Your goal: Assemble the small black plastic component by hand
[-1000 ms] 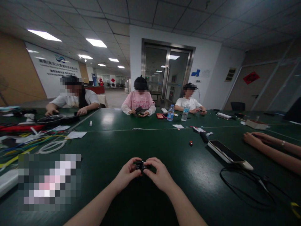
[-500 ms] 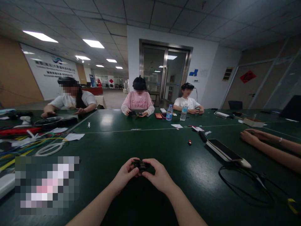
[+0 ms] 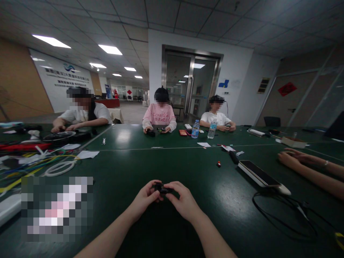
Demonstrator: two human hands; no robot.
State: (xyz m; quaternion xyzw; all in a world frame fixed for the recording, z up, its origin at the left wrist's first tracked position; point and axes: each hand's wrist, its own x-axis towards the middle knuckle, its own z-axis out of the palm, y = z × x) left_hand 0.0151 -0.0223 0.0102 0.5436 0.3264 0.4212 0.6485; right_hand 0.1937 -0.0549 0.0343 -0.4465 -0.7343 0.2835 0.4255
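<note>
Low over the green table [image 3: 129, 168], a small black object [image 3: 160, 187] sits between my two hands; it is too dark and small to name its kind. My left hand [image 3: 147, 195] grips its left side, thumb in front and fingers behind. On the right side, the thumb and fingers of my right hand [image 3: 180, 195] pinch the same object. Part of it is covered by the fingertips.
To the right lie a power bank-like white device with a dark top [image 3: 259, 173], a black cable [image 3: 285, 215] and a small red-and-black piece [image 3: 218, 164]. Tangled wires [image 3: 29, 161] fill the left. Two bottles [image 3: 212, 129] stand ahead. Co-workers sit around; another person's hands [image 3: 292, 156] are at right.
The black object has turned slightly between my hands, and my right fingers have closed in a little. The whole view has shifted a bit, so the scene sits slightly further right.
</note>
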